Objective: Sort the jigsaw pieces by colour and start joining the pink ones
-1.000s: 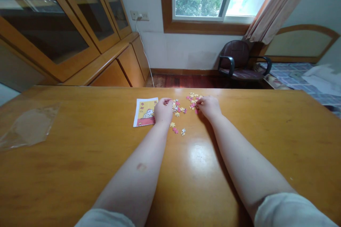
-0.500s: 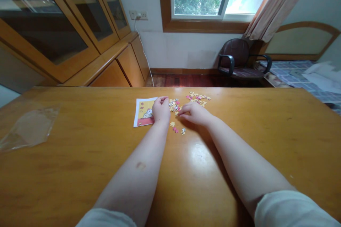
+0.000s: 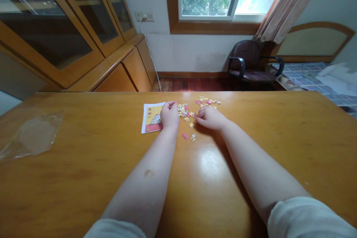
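Observation:
My left hand (image 3: 169, 116) is closed, with thumb and fingertips pressed together over the right edge of a printed picture card (image 3: 149, 119). Whatever it pinches, if anything, is too small to see. The card shows a white cartoon figure on yellow and red. My right hand (image 3: 211, 118) hovers low or rests at the right of a loose pile of jigsaw pieces (image 3: 184, 111), its fingers bent and slightly apart, with nothing visible in them. A yellow jigsaw piece (image 3: 192, 125) lies just left of its thumb. Nearer me are a pink piece (image 3: 185, 136) and a white piece (image 3: 193, 137).
A second group of jigsaw pieces (image 3: 208, 101) lies behind my right hand, near the table's far edge. A clear plastic bag (image 3: 33, 134) is on the wooden table (image 3: 97, 148) at the left. Beyond stand a glass-doored cabinet (image 3: 83, 54) and an armchair (image 3: 248, 57).
My right hand has shifted a little to the right, uncovering more of the pile. A yellow piece left its spot beside the pink one; one now lies farther right. My left hand stays put.

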A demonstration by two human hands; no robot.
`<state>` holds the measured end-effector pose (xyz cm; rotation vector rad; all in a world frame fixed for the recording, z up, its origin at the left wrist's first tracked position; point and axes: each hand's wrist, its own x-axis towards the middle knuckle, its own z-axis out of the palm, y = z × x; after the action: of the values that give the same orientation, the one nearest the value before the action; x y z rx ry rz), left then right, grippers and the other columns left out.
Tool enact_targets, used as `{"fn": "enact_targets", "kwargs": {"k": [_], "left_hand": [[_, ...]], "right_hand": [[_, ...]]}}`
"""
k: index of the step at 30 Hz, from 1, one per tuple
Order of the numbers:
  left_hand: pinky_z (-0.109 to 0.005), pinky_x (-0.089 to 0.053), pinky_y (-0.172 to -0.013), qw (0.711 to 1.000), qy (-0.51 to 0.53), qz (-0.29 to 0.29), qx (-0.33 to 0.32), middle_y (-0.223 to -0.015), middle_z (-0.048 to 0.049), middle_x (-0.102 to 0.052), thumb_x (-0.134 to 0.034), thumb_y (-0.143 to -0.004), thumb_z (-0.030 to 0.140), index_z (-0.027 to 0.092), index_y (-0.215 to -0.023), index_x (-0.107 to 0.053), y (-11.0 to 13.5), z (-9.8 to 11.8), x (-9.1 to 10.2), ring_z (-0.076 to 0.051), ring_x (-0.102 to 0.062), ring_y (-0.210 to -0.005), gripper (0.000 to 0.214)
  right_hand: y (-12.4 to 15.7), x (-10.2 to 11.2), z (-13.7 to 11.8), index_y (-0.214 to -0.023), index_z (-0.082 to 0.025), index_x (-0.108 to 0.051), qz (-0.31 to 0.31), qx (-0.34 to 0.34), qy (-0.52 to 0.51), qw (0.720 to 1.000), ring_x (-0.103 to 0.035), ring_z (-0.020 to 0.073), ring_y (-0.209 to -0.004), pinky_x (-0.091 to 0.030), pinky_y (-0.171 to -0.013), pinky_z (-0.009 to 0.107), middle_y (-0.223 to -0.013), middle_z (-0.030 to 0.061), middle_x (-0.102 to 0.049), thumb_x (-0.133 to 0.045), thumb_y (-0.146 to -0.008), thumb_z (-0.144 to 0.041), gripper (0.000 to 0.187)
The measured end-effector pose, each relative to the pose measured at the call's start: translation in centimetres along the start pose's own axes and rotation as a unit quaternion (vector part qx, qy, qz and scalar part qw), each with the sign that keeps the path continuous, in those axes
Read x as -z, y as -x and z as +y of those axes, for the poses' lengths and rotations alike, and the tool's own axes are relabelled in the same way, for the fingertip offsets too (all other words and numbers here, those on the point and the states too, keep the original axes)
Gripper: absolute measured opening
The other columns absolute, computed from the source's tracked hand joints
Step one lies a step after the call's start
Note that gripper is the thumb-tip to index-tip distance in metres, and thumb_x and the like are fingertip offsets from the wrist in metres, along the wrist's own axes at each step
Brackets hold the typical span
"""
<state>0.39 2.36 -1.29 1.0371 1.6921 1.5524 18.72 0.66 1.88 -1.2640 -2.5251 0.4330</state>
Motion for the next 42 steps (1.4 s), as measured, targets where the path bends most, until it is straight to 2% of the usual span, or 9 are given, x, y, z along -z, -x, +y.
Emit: {"fn": "enact_targets", "kwargs": {"k": [3,6,11,19,25,28,38,40,42], "left_hand": [[-0.027,-0.047,-0.075,1.0,0.0,0.004,0.006,-0.077,0.0001,-0.066,-0.057,-0.072,0.031,0.02,-0.081,-0.066,0.0,0.0,0.0,-0.016,-0.061,-0.079,0.017],[-0.027,-0.047,-0.075,1.0,0.003,-0.001,0.005,-0.077,0.0002,-0.066,-0.057,-0.072,0.031,0.02,-0.081,-0.066,0.0,-0.1,0.0,-0.016,-0.061,-0.078,0.016],[-0.027,-0.047,-0.075,1.0,0.005,-0.004,0.001,-0.077,0.0,-0.067,-0.057,-0.072,0.031,0.02,-0.081,-0.066,0.0,0.0,0.1,-0.016,-0.061,-0.079,0.017],[-0.026,-0.045,-0.073,1.0,0.026,0.006,0.011,-0.074,0.0007,-0.066,-0.059,-0.07,0.029,0.019,-0.079,-0.067,0.1,0.2,0.0,-0.015,-0.06,-0.076,0.016],[-0.027,-0.044,-0.073,0.999,0.034,0.011,0.008,-0.074,0.0003,-0.066,-0.059,-0.07,0.029,0.019,-0.078,-0.067,0.0,0.1,0.0,-0.015,-0.059,-0.075,0.015],[-0.027,-0.044,-0.073,0.999,0.04,0.013,0.006,-0.074,0.0003,-0.066,-0.06,-0.07,0.029,0.019,-0.077,-0.067,0.1,0.1,-0.1,-0.016,-0.059,-0.075,0.014],[-0.028,-0.044,-0.074,0.999,0.041,0.018,0.011,-0.074,0.0002,-0.066,-0.06,-0.07,0.028,0.019,-0.078,-0.066,0.1,0.2,-0.1,-0.016,-0.059,-0.075,0.013],[-0.028,-0.044,-0.074,0.999,0.042,0.018,0.008,-0.074,0.0002,-0.066,-0.06,-0.07,0.028,0.019,-0.078,-0.066,0.1,0.2,-0.1,-0.016,-0.059,-0.075,0.013],[-0.028,-0.044,-0.074,0.999,0.04,0.016,0.005,-0.074,0.0002,-0.066,-0.06,-0.07,0.028,0.019,-0.078,-0.066,0.1,0.2,-0.1,-0.015,-0.059,-0.075,0.013]], "right_hand": [[0.2,0.3,1.4,-0.048,-0.019,-0.062,0.054,-0.088,0.046,0.994,-0.049,0.0141,-0.055,-0.037,-0.062,0.028,-0.053,0.0039,-0.059,-0.048,-0.086,-0.028,0.041],[0.1,0.0,0.8,-0.065,-0.02,-0.071,0.07,-0.031,0.004,0.997,-0.057,0.0164,-0.07,-0.041,-0.071,0.029,-0.07,0.0048,-0.067,-0.057,-0.082,-0.029,0.024],[-0.4,-0.8,-1.2,-0.079,-0.022,-0.075,-0.027,0.052,-0.099,0.993,-0.061,0.0147,-0.076,-0.044,-0.075,0.026,-0.082,0.0022,-0.07,-0.07,-0.073,-0.025,0.009],[-0.1,0.4,1.1,-0.074,-0.019,-0.075,0.002,-0.085,-0.044,0.995,-0.06,0.0154,-0.076,-0.043,-0.073,0.026,-0.078,0.0032,-0.07,-0.067,-0.073,-0.022,0.008],[0.0,0.6,-2.2,-0.095,-0.02,-0.072,-0.215,-0.047,-0.175,0.96,-0.059,0.0119,-0.063,-0.042,-0.06,0.021,-0.072,-0.0016,-0.068,-0.076,-0.062,-0.026,0.034],[-0.1,0.1,-3.5,-0.098,-0.02,-0.07,-0.253,-0.044,-0.168,0.952,-0.058,0.011,-0.06,-0.039,-0.055,0.02,-0.07,-0.0031,-0.065,-0.077,-0.059,-0.022,0.04],[-0.6,-0.9,-4.0,-0.08,-0.019,-0.068,-0.059,-0.137,-0.078,0.986,-0.06,0.015,-0.07,-0.041,-0.063,0.025,-0.077,0.0035,-0.069,-0.067,-0.073,-0.026,0.011],[-0.3,-0.8,-4.4,-0.085,-0.018,-0.067,-0.146,-0.108,-0.215,0.96,-0.06,0.0132,-0.067,-0.044,-0.063,0.024,-0.076,0.003,-0.069,-0.067,-0.073,-0.027,0.015],[0.0,-0.9,-5.0,-0.096,-0.017,-0.066,-0.277,-0.094,-0.375,0.88,-0.062,0.0122,-0.066,-0.047,-0.062,0.024,-0.078,0.0029,-0.069,-0.067,-0.074,-0.03,0.026]]}}
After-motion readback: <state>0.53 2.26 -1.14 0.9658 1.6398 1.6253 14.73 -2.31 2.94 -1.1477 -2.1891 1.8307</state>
